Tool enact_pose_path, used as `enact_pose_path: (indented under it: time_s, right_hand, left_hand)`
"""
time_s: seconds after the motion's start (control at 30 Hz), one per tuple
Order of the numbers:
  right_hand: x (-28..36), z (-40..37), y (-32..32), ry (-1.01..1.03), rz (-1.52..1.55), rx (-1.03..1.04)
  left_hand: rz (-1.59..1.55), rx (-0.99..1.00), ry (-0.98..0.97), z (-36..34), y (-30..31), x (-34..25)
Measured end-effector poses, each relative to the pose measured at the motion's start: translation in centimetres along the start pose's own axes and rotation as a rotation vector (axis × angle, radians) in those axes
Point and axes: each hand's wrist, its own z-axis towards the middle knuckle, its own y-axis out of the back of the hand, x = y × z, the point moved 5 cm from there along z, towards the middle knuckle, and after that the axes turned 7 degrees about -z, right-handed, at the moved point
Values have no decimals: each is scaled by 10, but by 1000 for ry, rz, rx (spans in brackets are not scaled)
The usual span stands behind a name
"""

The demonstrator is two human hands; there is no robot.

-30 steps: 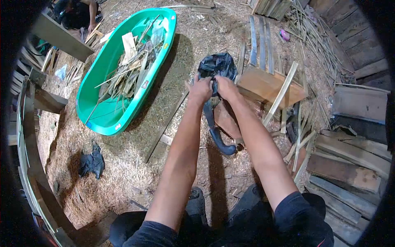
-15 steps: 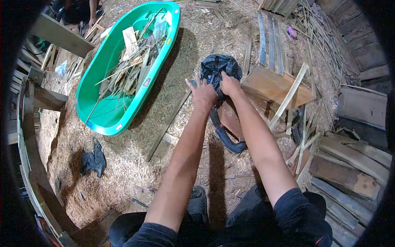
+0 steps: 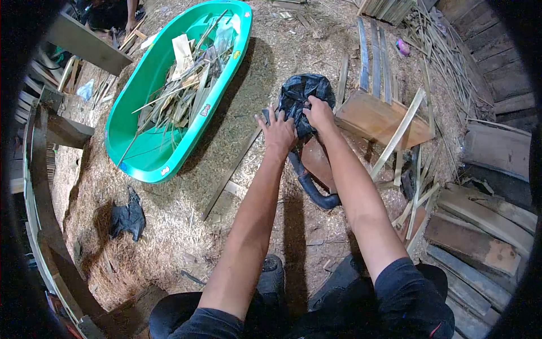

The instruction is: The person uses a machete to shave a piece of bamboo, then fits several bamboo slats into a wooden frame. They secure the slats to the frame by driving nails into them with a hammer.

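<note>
A black plastic bag (image 3: 305, 90) lies bunched on the shavings-covered ground in front of me. My left hand (image 3: 279, 133) rests at its lower left edge with the fingers spread. The fingers of my right hand (image 3: 319, 114) are closed on the plastic at the bag's right side. From under the bag, between my forearms, a dark curved handle or tube (image 3: 317, 195) extends toward me. A reddish-brown flat piece (image 3: 318, 164) lies beside it, partly hidden by my right forearm.
A green tub (image 3: 124, 152) with wood scraps stands at upper left. A wooden board (image 3: 384, 120) and slats lie right of the bag, with stacked planks (image 3: 471, 243) at lower right. Another black plastic piece (image 3: 128, 217) lies at left. Another person's arm (image 3: 132, 12) shows at top left.
My right hand has shifted slightly up and right, and its fingers are drawn in more on the plastic. My left hand's fingers still spread at the bag's edge.
</note>
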Motion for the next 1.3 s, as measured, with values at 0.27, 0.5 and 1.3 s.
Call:
enact_pose_path:
  time_s: [0.27, 0.5, 1.3]
  right_hand:
    - [0, -12, -1, 85, -3, -152]
    - [3, -55, 44, 230, 235, -377]
    - [-56, -243, 156, -131, -113, -105]
  left_hand:
    - [-97, 8, 52, -1, -1, 3]
    - [-437, -464, 113, -29, 24, -8]
    - [-1053, 231, -396, -90, 7, -154]
